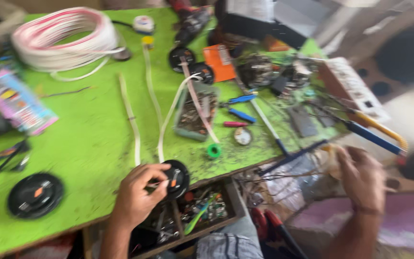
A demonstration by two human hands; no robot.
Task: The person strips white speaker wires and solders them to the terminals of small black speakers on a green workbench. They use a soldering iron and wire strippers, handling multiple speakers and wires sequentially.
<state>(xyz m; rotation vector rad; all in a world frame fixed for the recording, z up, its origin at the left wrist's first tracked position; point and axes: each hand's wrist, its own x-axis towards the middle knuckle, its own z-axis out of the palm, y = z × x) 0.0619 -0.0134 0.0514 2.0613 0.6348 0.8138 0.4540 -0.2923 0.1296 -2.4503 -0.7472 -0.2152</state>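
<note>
At table edge, left hand [137,194] fingers pinching round black speaker [174,178] flat, face up, right hand [362,178] loosely open

Hands: we count two, a left hand [137,194] and a right hand [362,180]
Round black discs: four, one [175,178] under our left hand, one [35,194] apart, two [182,57] farther up
Cut white wire lengths [131,117]: three
Wire coil [61,38]: one
Blue-handled pliers [239,106]: one
Green tape roll [213,151]: one

An electrical repair workshop: a green workbench [87,139] strewn with a wire coil [61,38], pliers [238,100] and an open parts drawer [202,211].
</note>
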